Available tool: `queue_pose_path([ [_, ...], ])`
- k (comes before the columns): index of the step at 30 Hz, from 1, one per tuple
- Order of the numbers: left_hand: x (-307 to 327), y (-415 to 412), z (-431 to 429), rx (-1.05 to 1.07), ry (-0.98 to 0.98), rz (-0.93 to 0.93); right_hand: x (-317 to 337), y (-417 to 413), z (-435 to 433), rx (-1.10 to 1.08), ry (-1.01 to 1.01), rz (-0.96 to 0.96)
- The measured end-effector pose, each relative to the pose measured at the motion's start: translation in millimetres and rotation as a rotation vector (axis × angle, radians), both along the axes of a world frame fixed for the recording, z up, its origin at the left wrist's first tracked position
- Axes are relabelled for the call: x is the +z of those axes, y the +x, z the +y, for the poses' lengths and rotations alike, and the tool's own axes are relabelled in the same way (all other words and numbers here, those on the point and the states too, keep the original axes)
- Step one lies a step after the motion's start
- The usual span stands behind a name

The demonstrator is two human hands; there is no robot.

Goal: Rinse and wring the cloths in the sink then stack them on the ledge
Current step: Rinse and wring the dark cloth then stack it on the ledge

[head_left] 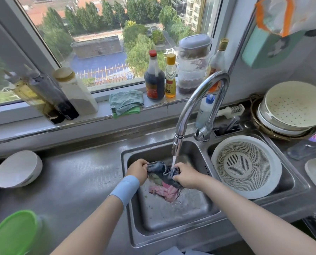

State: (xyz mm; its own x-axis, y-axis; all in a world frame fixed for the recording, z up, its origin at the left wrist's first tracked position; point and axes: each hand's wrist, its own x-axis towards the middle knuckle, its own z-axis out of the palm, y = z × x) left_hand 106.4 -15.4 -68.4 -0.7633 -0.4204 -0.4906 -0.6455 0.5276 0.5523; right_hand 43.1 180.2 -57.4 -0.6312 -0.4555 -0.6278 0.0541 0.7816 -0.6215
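Observation:
A dark blue-grey cloth [161, 172] is stretched between both hands under the running tap [177, 146] over the steel sink [131, 218]. My left hand [137, 169] grips its left end; my right hand [185, 174] grips its bunched right end where the water falls. Below it, a pink cloth [165, 192] lies crumpled on the sink floor, with a greenish cloth [156, 177] partly hidden beneath the dark one. On the window ledge [102, 111], a teal cloth [126, 101] lies folded on top of a bright green one [129, 112].
A white colander [245, 166] fills the right basin. Sauce bottles [154, 78], jars and a dish-soap bottle [205, 109] line the ledge. White bowl [18, 169] and green lid [12, 234] sit on the left counter; stacked strainers [291, 109] at right.

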Motion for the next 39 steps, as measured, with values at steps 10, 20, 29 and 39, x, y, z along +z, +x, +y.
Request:
queue_pose_path([
  [10,51,17,5,-0.394,0.491,0.224,51,17,-25,0.165,-0.168,0.269],
  [20,104,28,-36,-0.289,0.061,0.335,128,13,-36,0.064,-0.256,0.509],
  [29,188,28,-52,-0.291,-0.095,0.405,190,16,-51,0.136,-0.359,0.467],
  [39,247,23,-28,-0.165,0.451,0.544,205,6,-62,-0.059,-0.829,0.306],
])
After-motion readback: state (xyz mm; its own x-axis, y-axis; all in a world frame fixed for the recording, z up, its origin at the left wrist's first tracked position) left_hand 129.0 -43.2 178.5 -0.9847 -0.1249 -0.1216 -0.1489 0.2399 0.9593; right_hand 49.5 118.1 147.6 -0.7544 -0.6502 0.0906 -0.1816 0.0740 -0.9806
